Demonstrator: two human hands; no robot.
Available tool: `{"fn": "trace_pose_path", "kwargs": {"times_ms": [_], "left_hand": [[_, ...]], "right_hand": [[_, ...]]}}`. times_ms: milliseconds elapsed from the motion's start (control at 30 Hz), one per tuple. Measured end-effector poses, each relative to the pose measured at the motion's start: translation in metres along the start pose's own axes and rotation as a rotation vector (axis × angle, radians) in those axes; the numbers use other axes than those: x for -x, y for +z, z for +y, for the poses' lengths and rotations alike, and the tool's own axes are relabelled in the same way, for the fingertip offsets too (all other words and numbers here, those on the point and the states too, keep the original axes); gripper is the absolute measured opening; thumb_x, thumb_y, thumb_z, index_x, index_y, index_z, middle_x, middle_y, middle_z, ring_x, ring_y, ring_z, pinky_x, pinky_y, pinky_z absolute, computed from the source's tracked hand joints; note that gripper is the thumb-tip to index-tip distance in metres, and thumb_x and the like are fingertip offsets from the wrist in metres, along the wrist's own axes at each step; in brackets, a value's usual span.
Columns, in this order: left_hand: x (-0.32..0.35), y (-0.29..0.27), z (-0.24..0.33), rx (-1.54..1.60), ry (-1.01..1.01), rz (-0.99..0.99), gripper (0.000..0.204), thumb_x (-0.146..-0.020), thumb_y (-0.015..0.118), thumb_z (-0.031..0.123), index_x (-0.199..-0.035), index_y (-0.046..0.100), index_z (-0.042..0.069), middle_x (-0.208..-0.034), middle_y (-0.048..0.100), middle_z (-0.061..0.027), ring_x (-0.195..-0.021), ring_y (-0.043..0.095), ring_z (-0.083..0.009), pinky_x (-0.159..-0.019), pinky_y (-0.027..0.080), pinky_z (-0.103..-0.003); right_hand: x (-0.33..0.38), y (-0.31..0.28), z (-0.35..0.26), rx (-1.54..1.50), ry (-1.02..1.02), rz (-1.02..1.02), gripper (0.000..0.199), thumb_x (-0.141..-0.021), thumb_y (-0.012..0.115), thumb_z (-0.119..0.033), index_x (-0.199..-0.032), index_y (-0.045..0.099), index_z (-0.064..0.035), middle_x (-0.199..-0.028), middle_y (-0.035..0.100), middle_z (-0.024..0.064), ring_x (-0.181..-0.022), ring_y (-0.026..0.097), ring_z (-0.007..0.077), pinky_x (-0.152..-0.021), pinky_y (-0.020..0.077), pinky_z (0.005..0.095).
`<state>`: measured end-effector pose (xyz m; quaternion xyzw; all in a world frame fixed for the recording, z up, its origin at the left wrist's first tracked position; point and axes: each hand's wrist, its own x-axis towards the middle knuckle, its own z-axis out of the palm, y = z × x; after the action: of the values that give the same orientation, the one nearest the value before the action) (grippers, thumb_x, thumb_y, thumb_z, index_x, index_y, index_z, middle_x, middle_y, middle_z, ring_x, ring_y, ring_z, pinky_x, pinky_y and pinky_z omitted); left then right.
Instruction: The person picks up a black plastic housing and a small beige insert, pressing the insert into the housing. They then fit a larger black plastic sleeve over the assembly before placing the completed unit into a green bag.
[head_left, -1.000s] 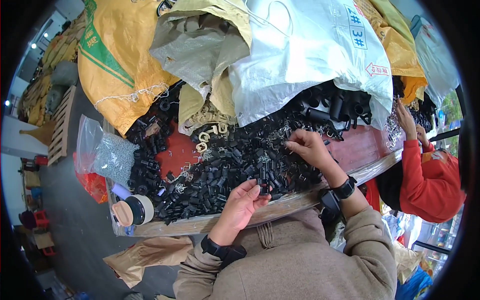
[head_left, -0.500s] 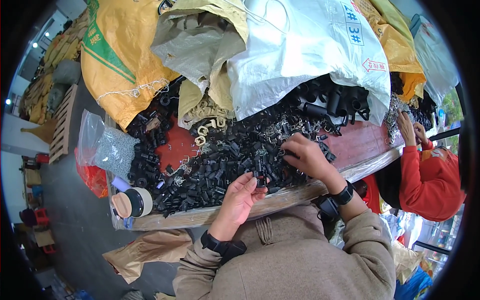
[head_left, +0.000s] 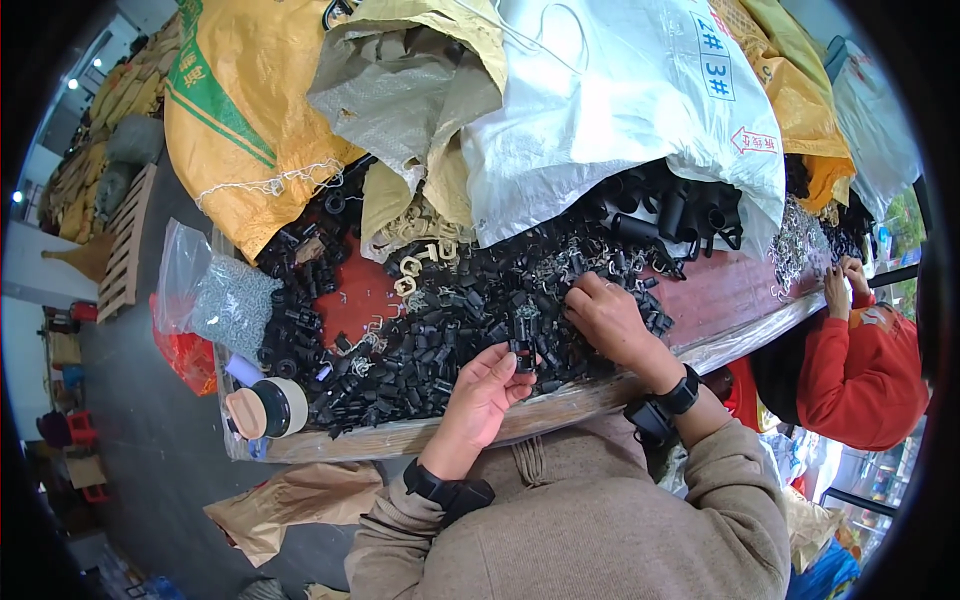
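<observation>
Nearest, the left hand (head_left: pixel 485 392) pinches one small black plastic part (head_left: pixel 521 351) in its fingers above the bench (head_left: pixel 420 435) edge, while the right hand (head_left: pixel 607 318), fingers curled, digs into the large unsorted black heap (head_left: pixel 440 335) beyond, most work apparently remaining.

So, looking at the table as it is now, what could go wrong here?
1. The pile of small black plastic parts reaches the table's front edge; the right hand digging in it could push some off.
2. The left hand pinches one black part at the fingertips only, so it might slip.
3. The white sack leans over the pile and could sag onto it.
</observation>
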<state>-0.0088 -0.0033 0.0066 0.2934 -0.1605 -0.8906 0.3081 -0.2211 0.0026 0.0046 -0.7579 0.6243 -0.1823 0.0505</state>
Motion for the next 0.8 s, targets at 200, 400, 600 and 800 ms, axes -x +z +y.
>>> {"fn": "trace_pose_path", "kwargs": {"times_ms": [200, 400, 600, 800], "left_hand": [[0.006, 0.0, -0.004, 0.0, 0.017, -0.01, 0.021, -0.084, 0.051, 0.015, -0.1, 0.049, 0.002, -0.095, 0.057, -0.0145, -0.073, 0.058, -0.0152, -0.063, 0.049, -0.026], [0.007, -0.001, -0.005, 0.002, 0.033, -0.003, 0.021, -0.084, 0.051, 0.015, -0.1, 0.049, 0.002, -0.095, 0.057, -0.0141, -0.073, 0.058, -0.0149, -0.062, 0.048, -0.026], [0.002, 0.002, -0.003, -0.004, 0.025, 0.015, 0.021, -0.084, 0.051, 0.016, -0.1, 0.049, 0.003, -0.094, 0.058, -0.0135, -0.073, 0.058, -0.0149, -0.063, 0.048, -0.026], [-0.004, 0.004, -0.001, -0.015, 0.014, 0.015, 0.023, -0.084, 0.051, 0.017, -0.102, 0.05, 0.003, -0.094, 0.058, -0.0099, -0.072, 0.057, -0.0123, -0.063, 0.047, -0.023]], "right_hand": [[0.004, 0.002, 0.002, 0.048, 0.033, -0.052, 0.013, -0.068, 0.059, -0.011, -0.075, 0.049, -0.0056, -0.074, 0.048, 0.0097, -0.066, 0.051, 0.0283, -0.059, 0.0421, 0.0358], [0.007, -0.004, 0.001, -0.388, 0.199, 0.103, 0.012, -0.068, 0.059, -0.01, -0.073, 0.049, -0.0049, -0.074, 0.049, 0.0106, -0.065, 0.052, 0.029, -0.055, 0.042, 0.0367], [0.009, -0.006, 0.005, -0.122, 0.042, 0.018, 0.012, -0.069, 0.059, -0.01, -0.075, 0.05, -0.0051, -0.073, 0.049, 0.0109, -0.063, 0.052, 0.0292, -0.055, 0.0423, 0.0363], [0.008, -0.004, 0.009, -0.088, 0.069, -0.043, 0.011, -0.07, 0.058, -0.011, -0.079, 0.053, -0.0064, -0.072, 0.049, 0.0105, -0.061, 0.052, 0.0286, -0.053, 0.0423, 0.0347]]}}
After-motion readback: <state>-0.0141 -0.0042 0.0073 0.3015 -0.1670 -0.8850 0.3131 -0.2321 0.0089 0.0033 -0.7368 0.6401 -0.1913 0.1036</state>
